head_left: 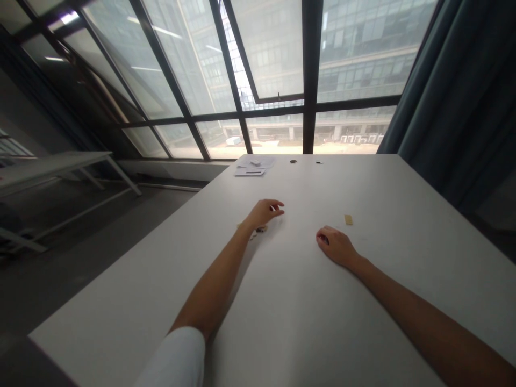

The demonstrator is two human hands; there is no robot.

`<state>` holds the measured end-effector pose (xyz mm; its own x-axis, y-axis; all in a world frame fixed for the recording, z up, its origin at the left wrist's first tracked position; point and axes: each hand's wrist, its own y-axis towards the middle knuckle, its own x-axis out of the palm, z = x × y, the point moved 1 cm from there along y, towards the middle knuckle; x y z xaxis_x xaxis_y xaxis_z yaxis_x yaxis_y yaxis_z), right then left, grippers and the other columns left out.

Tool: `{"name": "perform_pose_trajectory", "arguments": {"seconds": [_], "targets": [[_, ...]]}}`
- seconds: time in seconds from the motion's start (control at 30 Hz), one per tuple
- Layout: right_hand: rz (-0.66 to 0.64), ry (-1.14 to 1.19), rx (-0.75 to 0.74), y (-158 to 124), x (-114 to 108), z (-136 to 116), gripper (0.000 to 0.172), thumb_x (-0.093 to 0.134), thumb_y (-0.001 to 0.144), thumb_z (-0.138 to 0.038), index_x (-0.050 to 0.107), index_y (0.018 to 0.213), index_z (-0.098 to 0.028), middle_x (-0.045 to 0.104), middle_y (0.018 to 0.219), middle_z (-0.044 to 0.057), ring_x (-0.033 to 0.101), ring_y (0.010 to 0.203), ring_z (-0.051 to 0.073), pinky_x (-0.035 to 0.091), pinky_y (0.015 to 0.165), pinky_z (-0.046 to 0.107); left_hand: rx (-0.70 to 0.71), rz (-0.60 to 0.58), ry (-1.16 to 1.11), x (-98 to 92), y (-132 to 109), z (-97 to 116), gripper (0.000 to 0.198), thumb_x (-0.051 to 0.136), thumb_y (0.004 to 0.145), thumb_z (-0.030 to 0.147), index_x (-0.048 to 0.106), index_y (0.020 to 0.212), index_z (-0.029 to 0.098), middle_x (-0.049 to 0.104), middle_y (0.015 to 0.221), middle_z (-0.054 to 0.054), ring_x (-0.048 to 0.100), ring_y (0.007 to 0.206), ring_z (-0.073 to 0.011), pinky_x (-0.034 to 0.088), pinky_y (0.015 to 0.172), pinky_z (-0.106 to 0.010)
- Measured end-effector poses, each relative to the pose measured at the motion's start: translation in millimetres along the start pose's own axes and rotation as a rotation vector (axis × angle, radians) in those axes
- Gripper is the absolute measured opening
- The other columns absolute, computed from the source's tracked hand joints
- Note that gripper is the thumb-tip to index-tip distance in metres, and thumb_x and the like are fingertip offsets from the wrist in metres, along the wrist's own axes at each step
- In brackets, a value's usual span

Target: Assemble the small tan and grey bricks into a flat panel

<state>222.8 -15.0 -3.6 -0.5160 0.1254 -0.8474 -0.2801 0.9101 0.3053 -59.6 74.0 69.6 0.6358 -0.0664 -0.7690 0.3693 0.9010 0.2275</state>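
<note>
My left hand [264, 211] hovers over the middle of the white table [278, 301], thumb and fingers apart with nothing visible between them. Beneath its wrist lies a small heap of tan and dark pieces [261, 229], partly covered by the forearm; their kind is too small to make out. My right hand [335, 246] rests on the tabletop, fingers curled in toward the thumb. Whatever it may hold is hidden. Just beyond it, to the right, a flat tan rectangular piece [348, 219] lies apart from the hand.
Papers [252, 166] with a small white object on them lie at the table's far left. Two small dark round items [293, 161] sit near the far edge. Windows stand behind, a blue curtain [439, 107] hangs right, and another table [52, 166] stands left.
</note>
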Motion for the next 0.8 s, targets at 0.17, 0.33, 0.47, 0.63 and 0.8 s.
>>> {"name": "perform_pose_trajectory", "arguments": {"seconds": [0.17, 0.33, 0.47, 0.63, 0.8], "targets": [[0.005, -0.001, -0.003, -0.6, 0.0, -0.5, 0.017, 0.051, 0.089, -0.02, 0.066, 0.082, -0.021, 0.066, 0.086, 0.003, 0.057, 0.079, 0.016, 0.038, 0.074, 0.027, -0.21, 0.165, 0.377, -37.3, -7.5, -50.1, 0.025, 0.07, 0.082, 0.02, 0.078, 0.105, 0.024, 0.074, 0.099, -0.004, 0.061, 0.086, -0.0187, 0.045, 0.077, -0.026], [0.019, -0.004, -0.012, -1.0, 0.5, 1.7, 0.017, 0.05, 0.09, -0.02, 0.066, 0.082, -0.021, 0.065, 0.085, 0.003, 0.056, 0.078, 0.016, 0.038, 0.074, 0.027, -0.34, 0.091, 0.514, -35.2, -15.3, -79.3, 0.022, 0.068, 0.082, 0.017, 0.079, 0.1, 0.025, 0.073, 0.104, -0.007, 0.063, 0.094, -0.0217, 0.045, 0.076, -0.027], [0.012, -0.004, -0.006, -1.0, 1.3, 3.3, 0.017, 0.05, 0.09, -0.022, 0.066, 0.083, -0.021, 0.066, 0.086, 0.003, 0.057, 0.079, 0.016, 0.038, 0.074, 0.027, -0.349, 0.083, 0.529, -30.5, -18.1, -87.1, 0.017, 0.071, 0.081, 0.021, 0.08, 0.095, 0.023, 0.074, 0.101, -0.01, 0.065, 0.091, -0.0231, 0.046, 0.074, -0.029], [-0.002, -0.003, 0.004, -0.9, -0.2, 0.9, 0.018, 0.05, 0.09, -0.022, 0.067, 0.084, -0.021, 0.066, 0.087, 0.004, 0.057, 0.08, 0.017, 0.038, 0.074, 0.027, -0.332, 0.077, 0.543, -27.3, -19.1, -87.7, 0.016, 0.068, 0.081, 0.016, 0.081, 0.089, 0.02, 0.074, 0.1, -0.014, 0.067, 0.087, -0.0246, 0.047, 0.074, -0.032], [0.013, 0.004, -0.014, -0.8, 0.1, 0.4, 0.016, 0.051, 0.09, -0.021, 0.066, 0.084, -0.02, 0.065, 0.086, 0.003, 0.057, 0.078, 0.015, 0.038, 0.073, 0.026, -0.366, 0.026, 0.575, -26.7, -17.5, -86.2, 0.015, 0.066, 0.08, 0.018, 0.08, 0.084, 0.02, 0.075, 0.095, -0.013, 0.067, 0.088, -0.0234, 0.048, 0.076, -0.029]]}}
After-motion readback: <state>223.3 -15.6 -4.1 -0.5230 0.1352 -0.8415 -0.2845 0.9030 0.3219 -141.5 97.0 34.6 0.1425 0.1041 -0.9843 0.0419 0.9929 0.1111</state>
